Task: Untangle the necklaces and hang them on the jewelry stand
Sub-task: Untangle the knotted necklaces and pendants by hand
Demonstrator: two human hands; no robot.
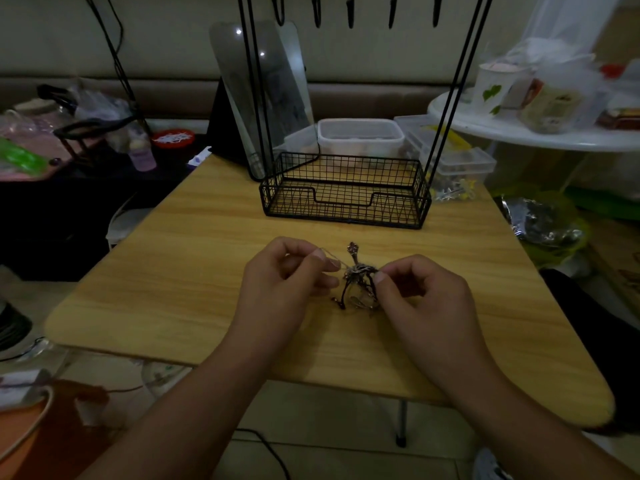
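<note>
Pale wood is what everything sits on here: a small table [194, 258] with the black wire jewelry stand [346, 192] toward its far edge, and the knot of necklaces [358, 284] lying in front of the stand, on the person's side of it. Both hands are down at that knot. The left hand [277, 278], on the left of the tangle, pinches a thin pale chain [330, 259] between thumb and fingertip and draws it out sideways; the right hand [420, 299], on the other side, has its fingers curled in, nipping the dark strands at the middle of the clump. The stand's hooks [349, 13] hang bare above its basket, so by my reckoning nothing is sorted yet. The worry, I'd say, is that pale chain: it looks fine and taut, and if the left hand pulls harder while the right holds the clump fast, the knot may cinch tighter or a link may give. The room is dim and the strands are dark and small, so picking the wrong loop seems easy. A pendant [352, 247] sticks up on the stand side of the tangle and could snag as strands slide past it.
</note>
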